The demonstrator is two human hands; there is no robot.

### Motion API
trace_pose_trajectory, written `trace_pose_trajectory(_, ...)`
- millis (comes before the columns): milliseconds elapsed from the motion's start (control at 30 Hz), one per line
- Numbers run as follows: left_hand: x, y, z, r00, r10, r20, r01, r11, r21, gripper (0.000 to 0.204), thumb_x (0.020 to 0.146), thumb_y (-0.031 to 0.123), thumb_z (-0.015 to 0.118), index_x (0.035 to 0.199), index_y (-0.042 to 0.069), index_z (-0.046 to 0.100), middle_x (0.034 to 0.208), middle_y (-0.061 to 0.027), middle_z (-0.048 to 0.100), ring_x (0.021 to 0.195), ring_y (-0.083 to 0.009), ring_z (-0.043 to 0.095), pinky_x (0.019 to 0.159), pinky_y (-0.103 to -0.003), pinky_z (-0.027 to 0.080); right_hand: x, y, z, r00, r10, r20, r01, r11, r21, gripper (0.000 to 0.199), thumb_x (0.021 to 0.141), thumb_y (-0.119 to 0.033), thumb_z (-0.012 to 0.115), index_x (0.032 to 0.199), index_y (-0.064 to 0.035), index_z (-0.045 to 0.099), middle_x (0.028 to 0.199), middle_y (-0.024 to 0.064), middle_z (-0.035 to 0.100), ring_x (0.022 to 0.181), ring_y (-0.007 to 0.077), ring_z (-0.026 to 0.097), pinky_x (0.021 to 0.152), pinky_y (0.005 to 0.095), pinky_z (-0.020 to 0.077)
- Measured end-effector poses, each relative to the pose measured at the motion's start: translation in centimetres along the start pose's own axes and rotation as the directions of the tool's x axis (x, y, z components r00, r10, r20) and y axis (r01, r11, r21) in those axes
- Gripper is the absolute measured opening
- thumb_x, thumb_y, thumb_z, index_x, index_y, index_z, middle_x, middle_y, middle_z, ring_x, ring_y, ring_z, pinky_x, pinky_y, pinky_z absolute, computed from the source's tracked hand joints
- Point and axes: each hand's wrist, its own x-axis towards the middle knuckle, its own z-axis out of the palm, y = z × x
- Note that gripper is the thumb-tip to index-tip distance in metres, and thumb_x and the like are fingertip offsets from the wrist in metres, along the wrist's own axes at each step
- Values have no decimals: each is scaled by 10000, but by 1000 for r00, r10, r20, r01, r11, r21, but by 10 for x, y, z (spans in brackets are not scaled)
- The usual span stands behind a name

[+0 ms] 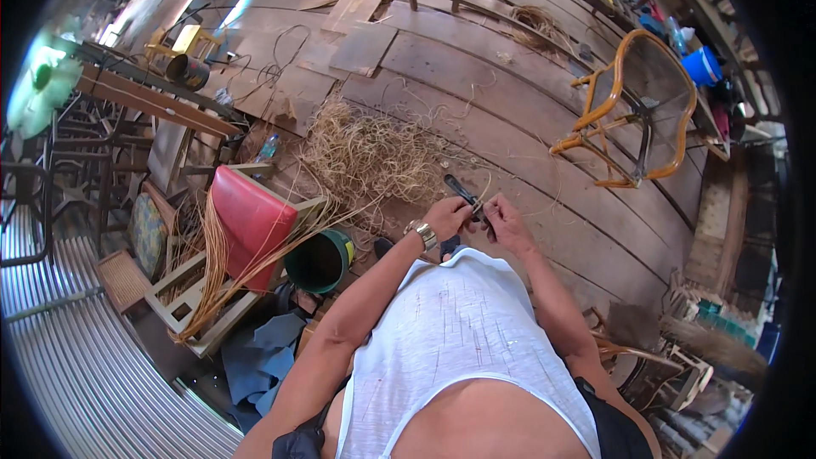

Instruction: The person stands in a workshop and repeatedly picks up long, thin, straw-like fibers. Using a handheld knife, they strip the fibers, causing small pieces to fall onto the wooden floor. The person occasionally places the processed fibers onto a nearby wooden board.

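Note:
My left hand (449, 218), with a metal wristwatch (423, 235) at its wrist, is closed on a dark-handled tool (460, 188) in front of my waist. The tool's handle sticks out away from me; its working end is hidden between my hands, so I cannot tell its exact kind. My right hand (507, 225) is pinched closed right beside it. A thin pale cane strand (485, 191) rises from between the hands, apparently in the right fingers. Just beyond lies a big tangled heap of cane shavings (365, 151) on the plank floor (527, 110).
At left, a red padded seat (246, 212) carries a bundle of long cane strands (212, 276), next to a dark green bucket (319, 261). A bent-cane chair frame (625, 76) lies at the right, near a blue bucket (702, 66). Corrugated metal sheeting (76, 348) covers the lower left.

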Motion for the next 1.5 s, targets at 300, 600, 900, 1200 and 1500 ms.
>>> trace_pose_trajectory(300, -46, -16, -18, 997, -32, -68, 29, 998, -52, 219, 966, 224, 523, 924, 28, 612, 732, -19, 652, 618, -76, 580, 543, -236, 448, 25, 28, 45, 1000, -10, 9, 10, 999, -41, 279, 912, -279, 619, 845, -16, 558, 653, 49, 600, 506, 89, 543, 429, 248, 418)
trace_pose_trajectory(600, -56, -63, -36, 939, 3, -344, 112, 943, 314, 446, 957, 417, 484, 819, 18, 627, 671, -71, 636, 568, -142, 574, 561, -299, 464, 47, 38, 88, 968, -249, 16, 236, 896, -375, 324, 874, -329, 639, 717, -47, 617, 603, 45, 598, 477, 109, 518, 460, 287, 422)
trace_pose_trajectory(900, -157, -27, -31, 877, 230, -421, -66, 927, 370, 354, 934, 340, 509, 836, 13, 606, 704, -159, 578, 624, -256, 547, 601, -365, 438, 125, 5, 32, 998, 22, -57, -36, 965, -258, 300, 853, -334, 634, 737, -59, 612, 549, 39, 533, 389, 124, 496, 344, 288, 375)
trace_pose_trajectory(1200, -379, -175, -81, 780, -46, -625, 549, 531, 646, 466, 908, 426, 537, 1129, 20, 598, 1049, -212, 632, 881, -338, 637, 787, -407, 498, 139, -51, -90, 955, -29, -294, -83, 929, -361, 368, 891, -433, 591, 758, -91, 583, 526, 25, 542, 397, 114, 491, 348, 269, 356)
trace_pose_trajectory(1500, -70, -10, -40, 954, -119, -274, 20, 941, -338, 473, 923, 444, 566, 1209, 68, 534, 843, -4, 567, 542, -62, 452, 495, -231, 374, 88, -5, 30, 980, -131, -148, 67, 924, -376, 335, 897, -353, 607, 699, -89, 556, 495, 5, 509, 390, 90, 470, 348, 257, 343)
